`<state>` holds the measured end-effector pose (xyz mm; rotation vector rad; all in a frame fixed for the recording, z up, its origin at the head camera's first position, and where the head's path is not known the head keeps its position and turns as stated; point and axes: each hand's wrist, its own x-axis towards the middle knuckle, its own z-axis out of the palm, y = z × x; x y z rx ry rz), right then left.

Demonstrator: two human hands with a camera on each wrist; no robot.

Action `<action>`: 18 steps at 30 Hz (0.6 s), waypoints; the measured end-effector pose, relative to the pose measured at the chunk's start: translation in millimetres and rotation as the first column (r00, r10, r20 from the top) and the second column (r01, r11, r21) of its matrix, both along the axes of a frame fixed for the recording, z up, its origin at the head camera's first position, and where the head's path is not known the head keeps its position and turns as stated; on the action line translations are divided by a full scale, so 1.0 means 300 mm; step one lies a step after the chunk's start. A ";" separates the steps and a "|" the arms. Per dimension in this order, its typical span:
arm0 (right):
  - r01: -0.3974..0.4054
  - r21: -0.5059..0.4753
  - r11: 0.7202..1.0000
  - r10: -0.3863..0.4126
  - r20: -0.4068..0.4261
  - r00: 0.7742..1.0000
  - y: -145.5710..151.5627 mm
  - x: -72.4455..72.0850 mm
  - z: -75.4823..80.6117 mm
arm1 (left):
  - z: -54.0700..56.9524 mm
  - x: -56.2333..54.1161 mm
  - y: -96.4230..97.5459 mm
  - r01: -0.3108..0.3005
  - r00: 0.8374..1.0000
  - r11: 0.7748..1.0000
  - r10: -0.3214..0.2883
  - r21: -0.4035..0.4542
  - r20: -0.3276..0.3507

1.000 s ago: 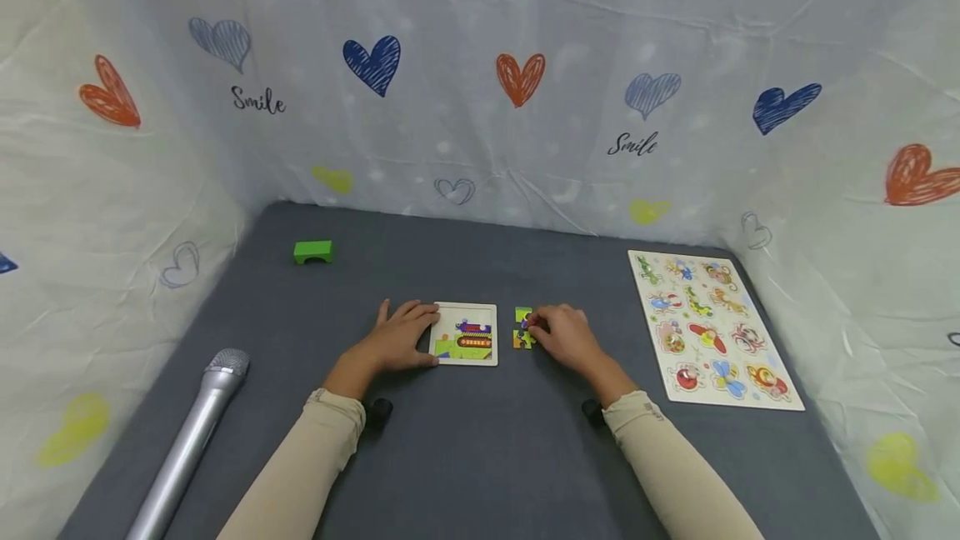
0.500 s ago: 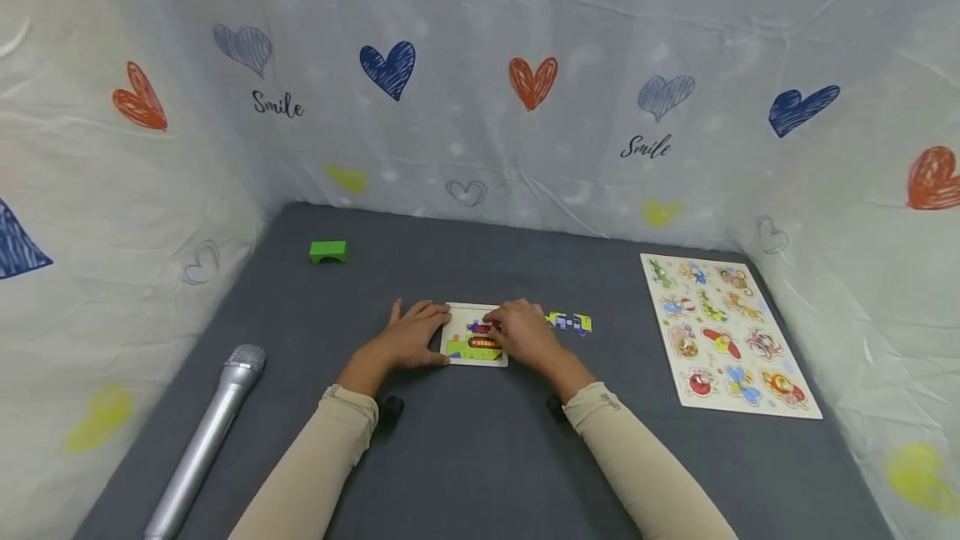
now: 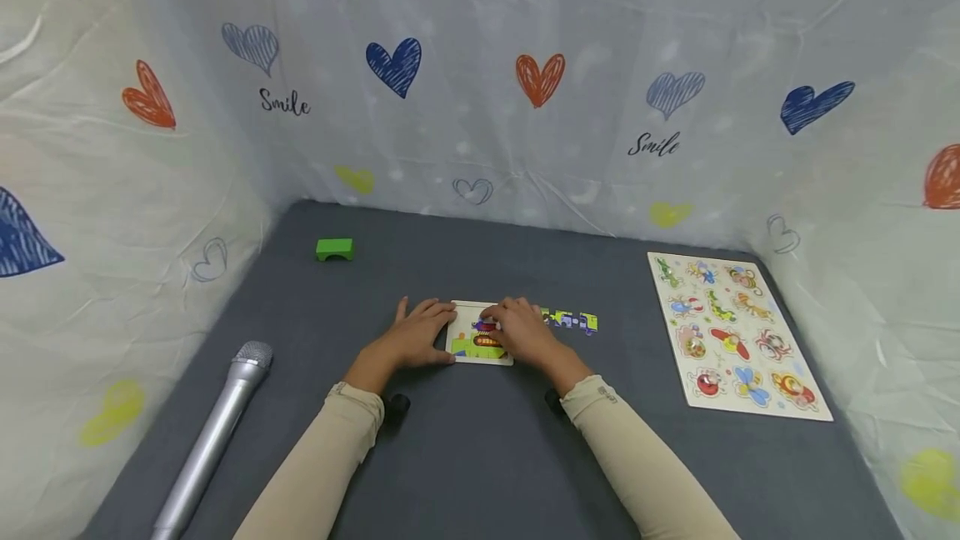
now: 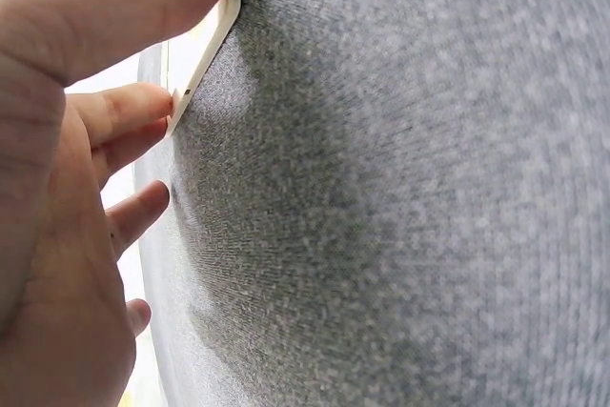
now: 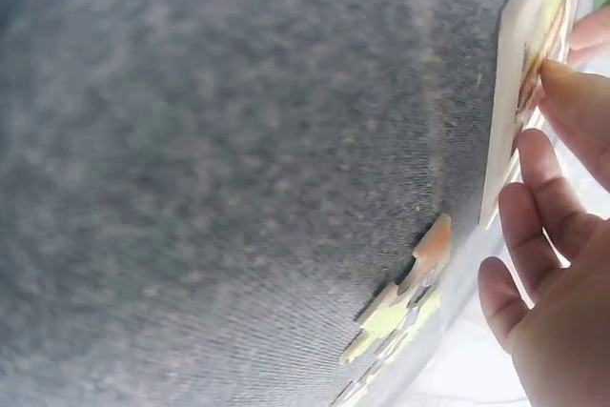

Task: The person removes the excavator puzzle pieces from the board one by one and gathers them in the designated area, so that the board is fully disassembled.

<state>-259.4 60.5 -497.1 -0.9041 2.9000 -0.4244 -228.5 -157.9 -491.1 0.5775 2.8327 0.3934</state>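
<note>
A small jigsaw tray (image 3: 465, 315) with a pale frame lies mid-table, with part of a green, red and purple picture in it. My left hand (image 3: 411, 337) rests at its left side, thumb and index finger nearly straight. In the left wrist view, the thumb (image 4: 162, 9) and index finger touch the tray's edge near its corners. Over the picture, my right hand (image 3: 527, 336) pinches a small puzzle piece, mostly hidden by the fingers. Several loose puzzle pieces (image 3: 570, 322) lie in a row beyond that hand; the right wrist view also shows loose pieces (image 5: 391, 316).
A green arch block (image 3: 334, 249) stands at the back left. A silver microphone (image 3: 217, 432) lies along the left side. At the right is a large picture board (image 3: 738, 336) with bugs and animals. A printed white curtain (image 3: 465, 107) surrounds the grey table.
The right hand has gone left from the loose pieces to the tray with a puzzle piece, and stays there. The left hand keeps its place at the tray. The head view has shifted slightly.
</note>
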 end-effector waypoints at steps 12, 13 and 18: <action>0.023 -0.020 1.000 -0.022 0.077 0.997 -0.007 -0.001 0.021 | 0.002 0.001 0.002 -0.006 1.000 1.000 0.006 -0.002 0.014; 0.022 -0.017 1.000 -0.021 0.076 0.997 -0.008 -0.002 0.021 | 0.003 0.001 0.002 -0.006 1.000 1.000 0.006 -0.003 0.013; 0.037 -0.004 0.999 -0.037 0.099 0.994 -0.014 -0.012 0.021 | 0.006 0.001 -0.001 0.002 1.000 1.000 -0.002 0.004 0.006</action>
